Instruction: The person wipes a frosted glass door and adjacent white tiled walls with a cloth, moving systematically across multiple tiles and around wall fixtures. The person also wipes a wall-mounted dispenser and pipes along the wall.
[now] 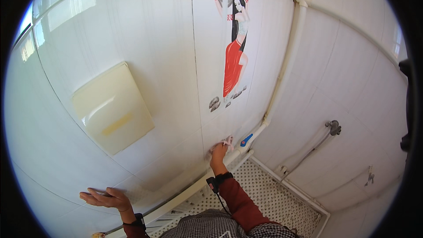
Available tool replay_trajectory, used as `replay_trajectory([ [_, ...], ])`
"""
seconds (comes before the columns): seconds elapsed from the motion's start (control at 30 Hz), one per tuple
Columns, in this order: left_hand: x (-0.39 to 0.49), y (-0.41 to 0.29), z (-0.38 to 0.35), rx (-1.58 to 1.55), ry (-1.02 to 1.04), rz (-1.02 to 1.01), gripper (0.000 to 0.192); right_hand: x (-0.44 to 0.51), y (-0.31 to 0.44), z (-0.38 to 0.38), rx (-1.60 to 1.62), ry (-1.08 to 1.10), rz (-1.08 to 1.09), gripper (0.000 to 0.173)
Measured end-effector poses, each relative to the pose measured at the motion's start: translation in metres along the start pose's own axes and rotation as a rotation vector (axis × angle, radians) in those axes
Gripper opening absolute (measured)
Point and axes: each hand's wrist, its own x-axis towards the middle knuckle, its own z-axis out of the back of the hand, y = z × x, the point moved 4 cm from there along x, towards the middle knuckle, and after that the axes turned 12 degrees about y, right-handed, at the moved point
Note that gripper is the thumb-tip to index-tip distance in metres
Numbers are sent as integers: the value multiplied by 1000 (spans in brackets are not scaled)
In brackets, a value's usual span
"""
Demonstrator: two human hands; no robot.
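Under the tile picture of a dancer in a red skirt (235, 62), my right hand (218, 154) presses a crumpled pinkish cloth (226, 141) against the white tiled wall (165, 72). The cloth sits just left of a white pipe with a blue valve handle (246, 139). Over at the lower left, my left hand (105, 199) is held at the wall with its fingers apart and nothing in it. Both wrists carry black bands with small devices.
A yellowed plastic box cover (114, 109) is mounted on the wall. White pipes (290, 49) run down the corner. A white radiator (178, 201) stands low along the wall. On the right wall are a metal tap (333, 127) and a hose. The floor (264, 185) is dotted tile.
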Motion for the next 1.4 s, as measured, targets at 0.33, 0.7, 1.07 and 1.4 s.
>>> replay_trajectory([
  [0.33,-3,1,-1,-32,27,-27,57,-84,118,-109,-568,298,933,59],
  [0.7,-4,2,-2,33,36,-8,59,-2,-84,41,457,-245,-236,54],
  [1.07,8,-85,30,-199,201,91,58,30,115,-38,-669,224,865,59],
  [1.4,-13,-271,-49,-406,407,-299,43,148,-27,69,356,-122,-42,45],
])
